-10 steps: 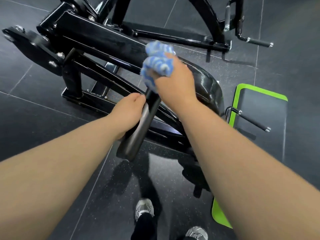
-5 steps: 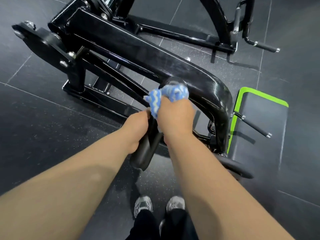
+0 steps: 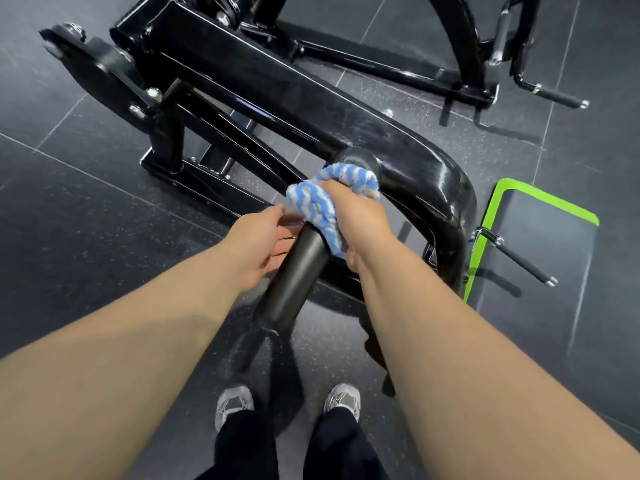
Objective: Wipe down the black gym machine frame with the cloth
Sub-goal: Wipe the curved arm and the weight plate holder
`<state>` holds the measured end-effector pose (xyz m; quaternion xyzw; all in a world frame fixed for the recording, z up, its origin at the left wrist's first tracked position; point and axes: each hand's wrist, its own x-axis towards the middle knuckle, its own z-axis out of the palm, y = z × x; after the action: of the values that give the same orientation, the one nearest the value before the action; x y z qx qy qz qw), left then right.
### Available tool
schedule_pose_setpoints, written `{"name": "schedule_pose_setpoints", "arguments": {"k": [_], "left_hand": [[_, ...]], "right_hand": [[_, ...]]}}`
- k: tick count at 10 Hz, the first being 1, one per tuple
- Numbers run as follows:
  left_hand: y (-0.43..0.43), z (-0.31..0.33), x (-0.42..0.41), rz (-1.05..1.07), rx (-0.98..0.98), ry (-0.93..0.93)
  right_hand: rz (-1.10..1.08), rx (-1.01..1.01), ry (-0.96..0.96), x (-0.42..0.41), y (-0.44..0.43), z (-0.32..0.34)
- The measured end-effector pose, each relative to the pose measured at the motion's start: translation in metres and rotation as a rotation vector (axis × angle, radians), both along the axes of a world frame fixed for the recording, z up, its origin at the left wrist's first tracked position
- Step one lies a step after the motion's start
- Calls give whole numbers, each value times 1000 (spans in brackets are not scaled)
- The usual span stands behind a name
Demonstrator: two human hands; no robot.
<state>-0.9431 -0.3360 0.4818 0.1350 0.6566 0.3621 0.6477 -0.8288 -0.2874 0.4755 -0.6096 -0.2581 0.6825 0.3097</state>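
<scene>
The black gym machine frame (image 3: pixel 263 88) slants from the upper left down to a glossy curved arm (image 3: pixel 440 188) at centre right. A dark grey round bar (image 3: pixel 294 282) sticks out from that arm toward me. My right hand (image 3: pixel 356 216) grips a blue and white striped cloth (image 3: pixel 315 206) and presses it around the upper part of the bar, just below the bar's rounded end (image 3: pixel 356 161). My left hand (image 3: pixel 252 244) sits against the left side of the bar, fingers curled loosely under it and thumb touching the cloth's edge.
A dark mat with a green border (image 3: pixel 540 258) lies on the floor at right, with a short black handle (image 3: pixel 519 261) over it. Another handle (image 3: pixel 554 95) juts out at upper right. The machine's base bars (image 3: pixel 194 181) lie on the dark tiled floor. My shoes (image 3: pixel 235 403) stand below the bar.
My right hand has worked the cloth around the bar's upper end. My left hand's tight grip on the bar has loosened, with the palm now off the bar. The view has shifted.
</scene>
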Motion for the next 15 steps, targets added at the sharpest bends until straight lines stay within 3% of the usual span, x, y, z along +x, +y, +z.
{"name": "schedule_pose_setpoints", "arguments": {"k": [1,2,4,5,6,7,8,9,10,11,13,15], "left_hand": [[-5,4,0,-76,-32,130],[-7,2,-10,-102,-39,181],[-8,20,-22,-313,37,41],[-26,27,-23,-621,323,289],[-29,27,-24,-655,479,767],[-10,39,-24,-252,359,422],[7,41,-18,-143,378,146],[16,29,-10,-162,420,518],[21,20,-3,-180,394,758],[36,32,12,-442,313,970],[49,27,42,-649,133,787],[27,7,23,-814,245,833]], "right_hand": [[112,-20,-185,-1,-27,-2],[185,-52,-174,-5,-67,-6],[282,-75,-127,3,-79,7],[51,-92,18,3,-57,33],[12,-26,0,6,-48,46],[-44,15,-214,3,-51,39],[-38,194,-441,11,-41,44],[-99,171,-217,25,-31,54],[-190,162,-344,28,-30,37],[-209,186,-467,22,-25,29],[45,185,-570,14,-11,32],[264,247,-693,17,-60,26]]}}
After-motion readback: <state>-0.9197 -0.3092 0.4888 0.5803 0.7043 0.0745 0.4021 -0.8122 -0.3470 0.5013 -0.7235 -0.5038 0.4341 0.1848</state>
